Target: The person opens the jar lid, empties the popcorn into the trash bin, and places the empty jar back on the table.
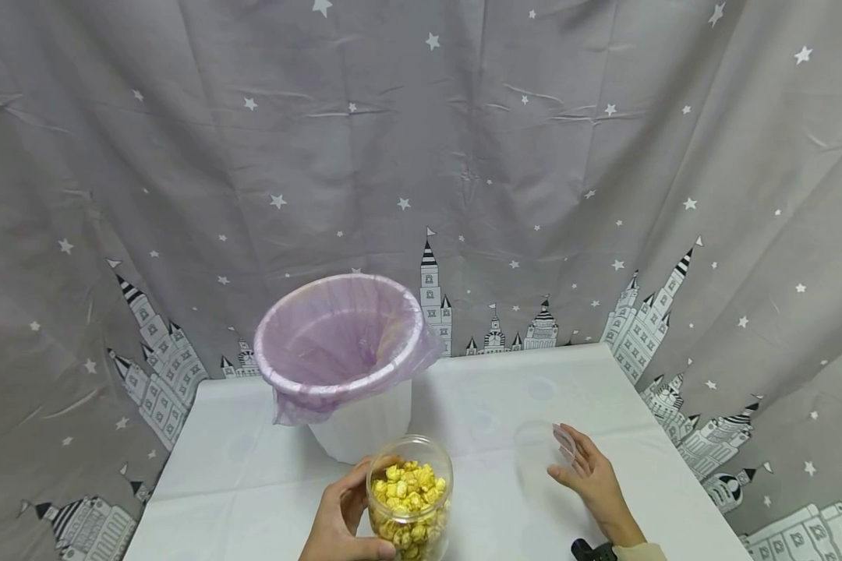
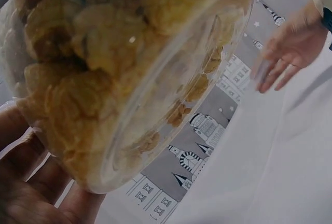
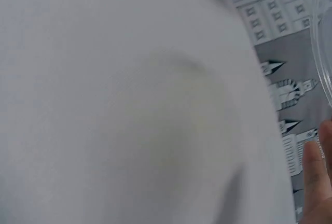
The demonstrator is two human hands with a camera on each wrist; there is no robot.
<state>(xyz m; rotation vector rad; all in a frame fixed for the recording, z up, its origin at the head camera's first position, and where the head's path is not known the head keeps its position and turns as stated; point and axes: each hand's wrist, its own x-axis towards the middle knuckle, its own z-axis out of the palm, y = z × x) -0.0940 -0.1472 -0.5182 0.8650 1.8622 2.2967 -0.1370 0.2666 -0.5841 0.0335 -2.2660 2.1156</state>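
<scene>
A clear plastic jar of yellow popcorn [image 1: 410,499] stands without a lid near the front middle in the head view. My left hand [image 1: 340,522] grips it from the left, thumb in front and fingers round the far side. The left wrist view shows the jar's ridged bottom [image 2: 179,94] close up, with fingers [image 2: 31,182] against its wall. To the right, my right hand [image 1: 596,479] holds a thin round clear lid [image 1: 564,446] on edge between thumb and fingers. Only part of the lid [image 3: 322,42] and some fingertips [image 3: 314,169] show in the right wrist view.
Behind the jar stands a white bin [image 1: 365,421] lined with a purple bag [image 1: 344,335], its mouth uncovered. A white cloth [image 1: 484,467] covers the table. A grey curtain [image 1: 463,156] printed with stars and castles hangs behind and at both sides.
</scene>
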